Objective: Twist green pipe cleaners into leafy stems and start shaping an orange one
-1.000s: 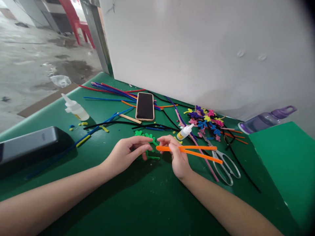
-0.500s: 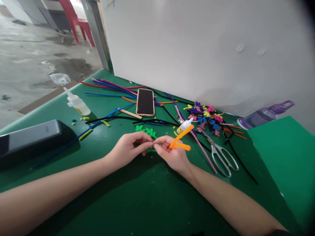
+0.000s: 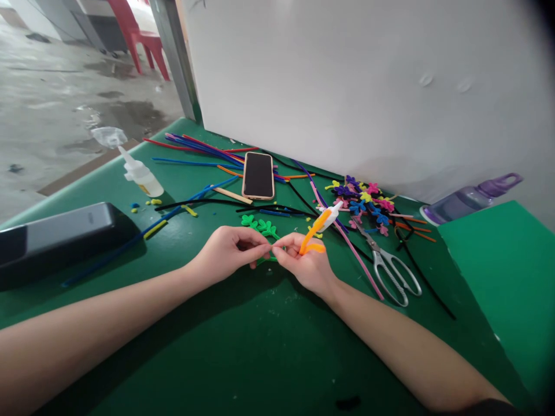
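Observation:
My right hand is closed round a bent orange pipe cleaner, and its two arms stick up and out past the fingers. Thumb and fingertips of my left hand are pinched together, meeting the right fingertips. What lies between the fingertips is hidden. Just behind both hands are green pipe-cleaner shapes with looped petals, partly covered by the fingers. A small white glue bottle shows beyond the right hand, partly behind the orange pipe cleaner.
Scissors and a pile of colourful pipe-cleaner flowers lie to the right, near a purple water bottle. A phone rests on loose pipe cleaners. Leftward are another glue bottle and a dark case.
The orange pipe cleaner has turned in my right hand, and its lower arm looks shorter and points less far right. Both hands stay pinched together. The whole view has shifted slightly.

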A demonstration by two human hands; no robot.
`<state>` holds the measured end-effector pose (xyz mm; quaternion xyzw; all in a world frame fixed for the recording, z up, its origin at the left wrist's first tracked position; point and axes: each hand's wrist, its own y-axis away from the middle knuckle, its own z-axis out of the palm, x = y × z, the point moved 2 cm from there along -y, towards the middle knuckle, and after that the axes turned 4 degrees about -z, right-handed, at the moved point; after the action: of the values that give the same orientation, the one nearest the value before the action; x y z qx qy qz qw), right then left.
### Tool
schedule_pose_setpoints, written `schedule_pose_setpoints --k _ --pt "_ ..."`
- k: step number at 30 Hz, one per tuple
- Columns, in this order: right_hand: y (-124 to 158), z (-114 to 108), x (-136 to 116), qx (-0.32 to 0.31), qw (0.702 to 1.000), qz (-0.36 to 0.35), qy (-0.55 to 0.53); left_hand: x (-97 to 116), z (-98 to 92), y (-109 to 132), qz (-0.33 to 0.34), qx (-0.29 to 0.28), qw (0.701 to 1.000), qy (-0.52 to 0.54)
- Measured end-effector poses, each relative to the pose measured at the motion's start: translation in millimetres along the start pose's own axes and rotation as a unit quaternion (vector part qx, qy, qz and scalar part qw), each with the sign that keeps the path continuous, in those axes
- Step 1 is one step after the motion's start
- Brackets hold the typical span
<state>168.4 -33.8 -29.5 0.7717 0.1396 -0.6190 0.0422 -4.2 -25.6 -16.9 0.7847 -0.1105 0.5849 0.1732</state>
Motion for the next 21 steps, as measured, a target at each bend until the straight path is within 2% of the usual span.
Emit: schedule_pose_setpoints --k 6,17,21 --pt "1.0 0.2 -3.7 0.003 1.0 0.001 -0.007 -0.2 0.7 -0.3 -0.014 -0.011 1.0 0.014" --pt "1.5 1.7 1.0 -0.026 0.998 0.043 -0.027 2.7 0.9 -1.7 -0.008 -0.023 0.999 0.022" --pt "1.3 2.4 1.9 -0.016 0.998 0.045 -0.043 2.2 0.8 -2.0 0.0 -0.026 0.999 0.023"
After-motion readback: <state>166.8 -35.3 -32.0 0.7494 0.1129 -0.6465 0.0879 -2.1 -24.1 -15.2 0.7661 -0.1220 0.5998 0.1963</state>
